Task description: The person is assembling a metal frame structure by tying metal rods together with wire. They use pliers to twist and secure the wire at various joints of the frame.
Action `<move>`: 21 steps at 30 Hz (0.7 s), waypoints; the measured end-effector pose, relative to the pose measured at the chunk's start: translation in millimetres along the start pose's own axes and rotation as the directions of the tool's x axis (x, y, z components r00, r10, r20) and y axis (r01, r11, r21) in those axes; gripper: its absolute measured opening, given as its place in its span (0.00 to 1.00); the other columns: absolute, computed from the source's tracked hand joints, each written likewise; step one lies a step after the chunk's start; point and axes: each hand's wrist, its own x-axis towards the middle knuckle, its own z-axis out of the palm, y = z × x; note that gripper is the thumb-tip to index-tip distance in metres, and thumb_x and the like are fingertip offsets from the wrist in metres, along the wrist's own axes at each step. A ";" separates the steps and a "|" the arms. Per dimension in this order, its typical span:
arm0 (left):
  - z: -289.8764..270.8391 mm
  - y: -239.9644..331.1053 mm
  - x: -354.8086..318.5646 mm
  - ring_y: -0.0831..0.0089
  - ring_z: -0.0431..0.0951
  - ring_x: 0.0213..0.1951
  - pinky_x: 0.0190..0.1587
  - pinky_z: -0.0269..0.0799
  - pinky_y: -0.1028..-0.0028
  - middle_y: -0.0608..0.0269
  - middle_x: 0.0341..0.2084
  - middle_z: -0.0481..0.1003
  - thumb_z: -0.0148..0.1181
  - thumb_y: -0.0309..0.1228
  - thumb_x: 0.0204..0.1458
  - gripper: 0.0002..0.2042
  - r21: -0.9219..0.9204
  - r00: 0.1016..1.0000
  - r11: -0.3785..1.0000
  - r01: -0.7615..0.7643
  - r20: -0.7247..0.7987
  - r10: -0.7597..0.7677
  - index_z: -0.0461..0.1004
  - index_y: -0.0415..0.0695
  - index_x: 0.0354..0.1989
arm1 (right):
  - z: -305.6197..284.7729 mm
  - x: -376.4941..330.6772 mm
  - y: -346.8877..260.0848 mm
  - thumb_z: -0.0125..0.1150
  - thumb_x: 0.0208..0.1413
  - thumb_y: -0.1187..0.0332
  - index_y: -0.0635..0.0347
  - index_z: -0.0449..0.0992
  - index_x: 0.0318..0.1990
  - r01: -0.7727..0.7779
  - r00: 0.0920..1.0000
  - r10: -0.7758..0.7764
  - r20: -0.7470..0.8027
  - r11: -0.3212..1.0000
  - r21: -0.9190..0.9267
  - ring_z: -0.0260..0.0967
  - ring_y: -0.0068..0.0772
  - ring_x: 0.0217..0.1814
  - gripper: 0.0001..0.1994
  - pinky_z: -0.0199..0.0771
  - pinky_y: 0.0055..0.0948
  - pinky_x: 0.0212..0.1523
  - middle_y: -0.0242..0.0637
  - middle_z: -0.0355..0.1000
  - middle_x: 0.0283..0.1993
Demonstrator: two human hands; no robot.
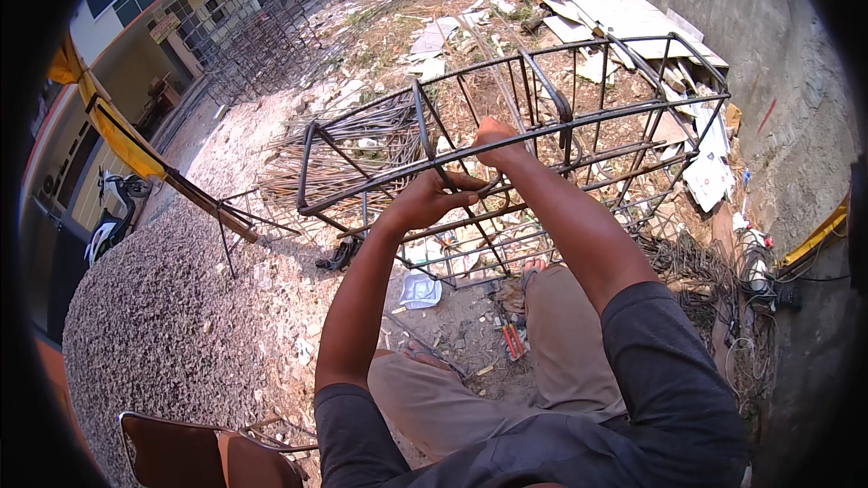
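A long cage of dark steel rebar stretches across in front of me, its long bars joined by bent rectangular stirrups. My left hand is closed around a stirrup at the cage's near side, thumb pointing right. Just to its right and a little farther off, my right hand makes a fist among the bars, with the forearm crossing over the near upper bar. What those fingers grip is hidden. Pliers with red handles lie on the ground between my feet, below the cage.
A white plastic tray sits on the ground under the cage. Gravel is heaped at left, near a brown chair. Loose rebar lies beyond the cage's left end. A concrete wall and tangled wire are at right.
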 end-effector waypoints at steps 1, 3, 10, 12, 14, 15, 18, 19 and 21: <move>0.6 0.8 0.3 0.73 0.81 0.47 0.54 0.74 0.68 0.60 0.47 0.83 0.67 0.34 0.58 0.16 0.006 1.000 1.000 -0.004 0.001 0.004 0.81 0.44 0.53 | 0.6 -0.8 1.1 0.60 0.58 0.61 0.67 0.80 0.42 0.004 1.000 -0.004 -0.010 1.000 -0.018 0.77 0.56 0.54 0.15 0.77 0.46 0.53 0.57 0.78 0.47; -0.1 2.1 -0.5 0.73 0.81 0.47 0.54 0.74 0.68 0.59 0.46 0.83 0.67 0.34 0.58 0.16 0.022 1.000 1.000 -0.010 -0.004 0.010 0.81 0.44 0.53 | 0.1 -2.5 0.6 0.60 0.58 0.60 0.66 0.79 0.45 -0.006 1.000 0.006 -0.009 1.000 -0.030 0.76 0.56 0.55 0.17 0.76 0.46 0.54 0.57 0.78 0.48; -5.2 0.5 -1.6 0.74 0.80 0.48 0.54 0.75 0.69 0.57 0.47 0.83 0.67 0.29 0.57 0.16 -0.002 1.000 1.000 0.005 0.003 -0.005 0.80 0.41 0.54 | -8.1 -16.6 -6.4 0.60 0.58 0.52 0.68 0.76 0.48 0.019 1.000 -0.019 0.017 1.000 0.018 0.74 0.57 0.57 0.24 0.74 0.46 0.56 0.58 0.76 0.51; -4.2 2.3 0.6 0.73 0.80 0.48 0.54 0.75 0.69 0.57 0.47 0.83 0.67 0.29 0.57 0.16 0.015 1.000 1.000 0.005 0.018 -0.005 0.81 0.40 0.54 | -12.7 -18.2 -0.7 0.61 0.58 0.48 0.70 0.75 0.53 0.035 0.999 -0.037 0.035 0.997 0.063 0.73 0.59 0.59 0.29 0.72 0.46 0.59 0.61 0.74 0.54; -3.6 6.7 4.9 0.73 0.80 0.49 0.54 0.75 0.69 0.57 0.47 0.82 0.67 0.28 0.57 0.15 0.002 0.999 1.000 0.021 0.034 -0.021 0.81 0.40 0.53 | -21.1 -19.2 5.6 0.60 0.60 0.49 0.71 0.73 0.56 0.079 0.997 -0.081 0.007 0.985 0.152 0.71 0.57 0.61 0.30 0.71 0.45 0.61 0.62 0.73 0.56; -2.8 6.3 8.0 0.73 0.80 0.49 0.54 0.75 0.69 0.58 0.47 0.83 0.68 0.30 0.57 0.16 0.000 0.999 1.000 0.001 0.035 -0.001 0.81 0.41 0.53 | -25.2 -21.7 11.4 0.60 0.61 0.50 0.71 0.72 0.58 0.095 0.995 -0.095 -0.008 0.976 0.194 0.71 0.57 0.62 0.31 0.70 0.44 0.62 0.62 0.73 0.57; -4.2 -8.4 -0.7 0.74 0.81 0.48 0.55 0.74 0.70 0.59 0.46 0.83 0.67 0.33 0.58 0.16 -0.069 1.000 0.998 -0.007 0.004 0.008 0.81 0.42 0.53 | -22.3 -70.2 21.0 0.56 0.66 0.59 0.68 0.71 0.62 0.390 0.918 -0.318 -0.237 0.835 0.389 0.73 0.51 0.59 0.24 0.71 0.38 0.59 0.55 0.75 0.56; -5.5 -7.4 -6.8 0.74 0.81 0.48 0.55 0.74 0.70 0.59 0.47 0.83 0.67 0.34 0.59 0.16 -0.105 1.000 0.994 0.009 0.003 -0.009 0.81 0.43 0.53 | -30.4 -93.6 19.7 0.56 0.66 0.60 0.67 0.72 0.60 0.476 0.878 -0.390 -0.277 0.772 0.421 0.75 0.50 0.57 0.22 0.73 0.38 0.57 0.53 0.75 0.55; -4.7 -1.1 -7.8 0.73 0.80 0.49 0.55 0.75 0.68 0.58 0.46 0.83 0.67 0.28 0.57 0.14 -0.078 1.000 0.997 0.030 -0.003 -0.030 0.81 0.40 0.52 | -47.5 -138.1 18.0 0.60 0.65 0.63 0.67 0.76 0.56 0.450 0.879 -0.343 -0.331 0.826 0.340 0.76 0.49 0.53 0.18 0.74 0.39 0.53 0.49 0.77 0.52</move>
